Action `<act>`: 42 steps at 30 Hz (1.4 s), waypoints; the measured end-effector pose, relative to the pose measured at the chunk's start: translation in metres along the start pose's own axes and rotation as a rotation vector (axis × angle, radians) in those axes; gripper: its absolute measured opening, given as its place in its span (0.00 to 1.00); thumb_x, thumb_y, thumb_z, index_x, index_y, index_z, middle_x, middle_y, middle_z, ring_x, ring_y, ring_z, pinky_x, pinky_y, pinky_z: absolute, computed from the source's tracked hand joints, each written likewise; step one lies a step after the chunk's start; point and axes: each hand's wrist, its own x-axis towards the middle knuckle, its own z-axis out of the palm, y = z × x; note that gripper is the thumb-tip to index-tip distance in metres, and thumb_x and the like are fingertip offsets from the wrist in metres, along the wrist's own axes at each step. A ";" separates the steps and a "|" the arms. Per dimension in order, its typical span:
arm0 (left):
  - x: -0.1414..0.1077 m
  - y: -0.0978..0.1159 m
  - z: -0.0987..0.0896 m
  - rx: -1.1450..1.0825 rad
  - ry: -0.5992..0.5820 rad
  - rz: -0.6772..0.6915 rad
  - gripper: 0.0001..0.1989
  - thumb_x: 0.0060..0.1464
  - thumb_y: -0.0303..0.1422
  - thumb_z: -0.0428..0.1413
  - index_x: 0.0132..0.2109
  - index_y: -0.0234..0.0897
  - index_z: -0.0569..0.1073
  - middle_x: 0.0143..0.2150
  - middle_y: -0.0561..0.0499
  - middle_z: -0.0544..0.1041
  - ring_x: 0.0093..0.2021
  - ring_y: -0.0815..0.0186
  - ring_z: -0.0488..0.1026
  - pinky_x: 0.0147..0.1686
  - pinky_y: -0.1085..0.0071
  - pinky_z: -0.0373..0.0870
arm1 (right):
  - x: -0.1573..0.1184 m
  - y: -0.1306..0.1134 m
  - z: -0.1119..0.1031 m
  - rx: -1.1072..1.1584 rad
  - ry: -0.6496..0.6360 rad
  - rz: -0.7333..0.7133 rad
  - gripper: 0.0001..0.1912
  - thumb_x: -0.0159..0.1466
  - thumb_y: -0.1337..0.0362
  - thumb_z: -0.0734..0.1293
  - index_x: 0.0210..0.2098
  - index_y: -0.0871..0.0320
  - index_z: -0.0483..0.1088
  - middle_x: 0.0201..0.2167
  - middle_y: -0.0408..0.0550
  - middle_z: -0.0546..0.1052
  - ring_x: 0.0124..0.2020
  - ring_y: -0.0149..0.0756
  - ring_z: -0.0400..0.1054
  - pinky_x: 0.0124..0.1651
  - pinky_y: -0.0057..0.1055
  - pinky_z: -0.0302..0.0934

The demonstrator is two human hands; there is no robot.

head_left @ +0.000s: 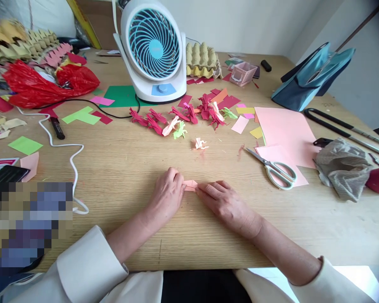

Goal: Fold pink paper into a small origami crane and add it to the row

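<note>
A small folded strip of pink paper (190, 185) lies on the wooden table between my two hands. My left hand (170, 189) is closed, pinching the strip's left end between thumb and fingers. From the other side, my right hand (225, 204) presses its fingers together on the right end. Just beyond sits a small pale pink folded paper figure (200, 144). Farther back lies a cluster of red folded paper figures (154, 122), with a light green one (180, 131) and a pink one (171, 126) among them.
White-handled scissors (273, 167) rest on pink paper sheets (284, 130) at right. A white fan (156, 50) stands at the back. Left are a white cable (72, 155), a black marker (57, 128) and a red plastic bag (28, 86). A blue bag (312, 80) stands back right.
</note>
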 end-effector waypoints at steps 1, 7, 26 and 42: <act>0.000 -0.002 -0.002 0.002 -0.007 0.003 0.07 0.63 0.28 0.48 0.40 0.33 0.70 0.44 0.43 0.68 0.43 0.58 0.68 0.42 0.61 0.66 | 0.000 0.000 0.000 -0.003 -0.004 0.002 0.17 0.71 0.72 0.56 0.57 0.65 0.66 0.49 0.58 0.74 0.46 0.42 0.68 0.48 0.41 0.63; -0.022 -0.006 -0.012 -0.093 0.039 0.190 0.18 0.64 0.23 0.44 0.55 0.39 0.71 0.50 0.47 0.74 0.48 0.61 0.70 0.50 0.62 0.65 | 0.001 0.000 0.003 0.002 0.006 0.012 0.17 0.71 0.72 0.57 0.57 0.65 0.66 0.49 0.58 0.74 0.47 0.41 0.67 0.48 0.40 0.63; -0.033 0.001 -0.015 0.081 -0.063 0.401 0.25 0.61 0.21 0.45 0.65 0.30 0.62 0.64 0.41 0.68 0.64 0.56 0.62 0.62 0.58 0.62 | -0.001 0.000 0.003 0.011 0.029 0.004 0.18 0.71 0.71 0.56 0.58 0.63 0.66 0.50 0.58 0.73 0.48 0.44 0.67 0.47 0.42 0.64; -0.047 0.000 -0.008 -0.041 -0.060 0.264 0.27 0.62 0.30 0.51 0.67 0.33 0.59 0.68 0.42 0.63 0.65 0.54 0.60 0.63 0.53 0.58 | -0.008 -0.002 -0.001 -0.001 0.009 -0.027 0.23 0.69 0.74 0.57 0.63 0.67 0.61 0.59 0.63 0.68 0.55 0.46 0.66 0.51 0.44 0.67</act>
